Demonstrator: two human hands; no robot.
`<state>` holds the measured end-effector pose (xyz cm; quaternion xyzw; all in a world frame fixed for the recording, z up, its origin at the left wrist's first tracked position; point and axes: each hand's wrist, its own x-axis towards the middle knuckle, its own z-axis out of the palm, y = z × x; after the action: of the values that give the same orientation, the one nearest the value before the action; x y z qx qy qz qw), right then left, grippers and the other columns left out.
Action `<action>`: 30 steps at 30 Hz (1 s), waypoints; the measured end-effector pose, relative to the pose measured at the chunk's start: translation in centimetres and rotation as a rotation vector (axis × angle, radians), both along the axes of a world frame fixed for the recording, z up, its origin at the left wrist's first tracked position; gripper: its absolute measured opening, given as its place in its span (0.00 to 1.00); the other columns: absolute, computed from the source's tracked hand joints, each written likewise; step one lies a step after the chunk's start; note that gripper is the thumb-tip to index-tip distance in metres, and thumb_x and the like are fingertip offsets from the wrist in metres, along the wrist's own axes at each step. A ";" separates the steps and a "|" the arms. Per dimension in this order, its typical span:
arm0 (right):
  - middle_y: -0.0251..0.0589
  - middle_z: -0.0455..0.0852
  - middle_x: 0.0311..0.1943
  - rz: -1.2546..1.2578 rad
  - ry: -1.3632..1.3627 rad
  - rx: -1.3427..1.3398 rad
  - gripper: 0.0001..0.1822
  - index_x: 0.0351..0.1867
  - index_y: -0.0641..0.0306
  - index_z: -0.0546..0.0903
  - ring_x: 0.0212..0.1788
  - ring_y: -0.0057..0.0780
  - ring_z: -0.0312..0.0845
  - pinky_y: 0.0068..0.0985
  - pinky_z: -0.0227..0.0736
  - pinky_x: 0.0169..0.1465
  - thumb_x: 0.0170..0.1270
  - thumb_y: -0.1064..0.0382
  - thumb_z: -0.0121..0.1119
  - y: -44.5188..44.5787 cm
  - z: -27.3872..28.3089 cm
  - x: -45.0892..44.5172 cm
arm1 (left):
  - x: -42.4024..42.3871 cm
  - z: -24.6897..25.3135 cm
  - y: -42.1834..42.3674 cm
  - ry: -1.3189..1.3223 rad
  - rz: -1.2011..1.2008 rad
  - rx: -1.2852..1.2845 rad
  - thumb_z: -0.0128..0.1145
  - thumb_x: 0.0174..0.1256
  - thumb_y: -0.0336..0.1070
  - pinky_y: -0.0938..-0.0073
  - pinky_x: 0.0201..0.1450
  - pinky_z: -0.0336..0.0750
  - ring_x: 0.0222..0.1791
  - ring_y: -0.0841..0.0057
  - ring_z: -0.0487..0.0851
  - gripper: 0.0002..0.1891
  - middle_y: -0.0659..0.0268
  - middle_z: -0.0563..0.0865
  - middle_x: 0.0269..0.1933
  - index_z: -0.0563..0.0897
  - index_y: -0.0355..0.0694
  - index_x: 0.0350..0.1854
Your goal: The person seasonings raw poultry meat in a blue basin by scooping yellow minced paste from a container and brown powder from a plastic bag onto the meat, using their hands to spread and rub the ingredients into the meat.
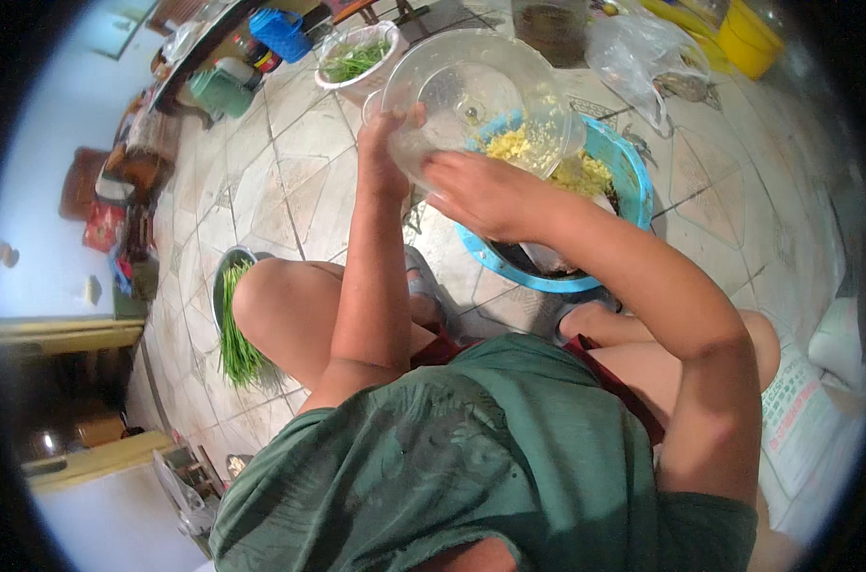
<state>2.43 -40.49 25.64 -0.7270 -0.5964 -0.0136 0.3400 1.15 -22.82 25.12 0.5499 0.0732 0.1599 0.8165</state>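
My left hand (390,146) grips the left rim of a translucent plastic bowl (426,68), thumb over the edge. The bowl tilts above a blue plastic basin (642,193). Yellow minced bits (510,145) cling inside the bowl and gather toward its lower right. My right hand (479,193) is at the bowl's near wall; its fingertips are blurred, so I cannot tell if they grip. More yellow mince (592,175) lies in the basin, beside dark matter and a pale piece that my right forearm partly covers.
A metal bowl of long green stalks (240,325) stands by my left knee. Beyond are a white basket of greens (354,61), a blue jug (280,34), a clear plastic bag (640,53) and a yellow bucket (748,39). A printed sack (798,422) lies at right on the tiled floor.
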 end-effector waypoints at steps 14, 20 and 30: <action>0.51 0.65 0.64 -0.167 -0.314 -0.460 0.43 0.63 0.67 0.64 0.68 0.45 0.54 0.42 0.46 0.70 0.50 0.44 0.65 -3.5 -1.9 2.1 | -0.1 0.4 -1.4 -0.062 0.311 0.521 0.58 0.48 0.35 0.74 0.50 0.70 0.44 0.72 0.79 0.23 0.58 0.83 0.43 0.79 0.30 0.48; 0.58 0.61 0.65 -0.056 -0.006 -0.177 0.53 0.64 0.69 0.63 0.69 0.49 0.52 0.39 0.46 0.70 0.44 0.28 0.59 -0.4 -1.5 1.5 | -0.1 0.7 -2.3 -0.020 0.215 0.387 0.58 0.48 0.36 0.74 0.51 0.70 0.44 0.73 0.79 0.23 0.58 0.83 0.43 0.79 0.30 0.49; 0.55 0.76 0.50 0.007 0.120 -0.060 0.22 0.48 0.67 0.77 0.55 0.48 0.70 0.35 0.66 0.59 0.58 0.52 0.55 -0.3 -2.2 5.7 | -0.1 1.0 -3.6 0.081 0.051 0.448 0.57 0.48 0.43 0.76 0.43 0.65 0.36 0.76 0.73 0.24 0.65 0.79 0.35 0.78 0.32 0.46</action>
<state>8.10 -40.83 23.46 -0.7343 -0.5776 0.0490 0.3533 1.03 -26.45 26.11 0.7213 0.0825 0.1706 0.6662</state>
